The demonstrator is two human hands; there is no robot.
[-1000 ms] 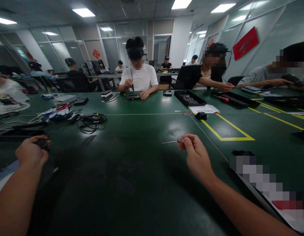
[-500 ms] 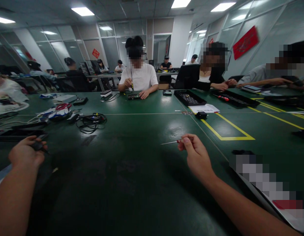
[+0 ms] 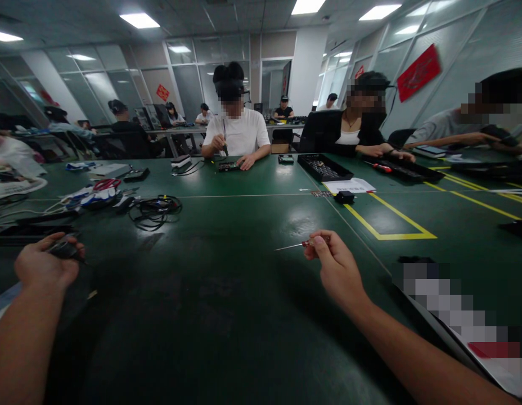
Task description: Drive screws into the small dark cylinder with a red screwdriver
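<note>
My right hand [image 3: 334,261] is closed around the reddish handle of a thin screwdriver [image 3: 289,247]. Its bare metal shaft points left, above the green tabletop [image 3: 227,337]. At the left, my left hand [image 3: 48,261] grips a small dark object [image 3: 67,248], partly covered by the fingers; its kind is not clear. Just beyond that hand lies a black tray [image 3: 20,233]. A tiny pale scrap [image 3: 92,294] rests on the table to the right of my left wrist.
Coiled black cables [image 3: 155,211] and gloves [image 3: 98,194] lie at the left. Across the table, a person in white [image 3: 235,132] works on a circuit board [image 3: 228,166]. Black parts trays [image 3: 324,167] stand at the back right, beyond yellow tape [image 3: 406,237]. A pixelated flat object [image 3: 459,320] lies at the near right.
Fingers of my left hand have shifted slightly around the dark object, which has turned a little. My right hand with the screwdriver is almost still. A co-worker's hands at the right moved over a tray.
</note>
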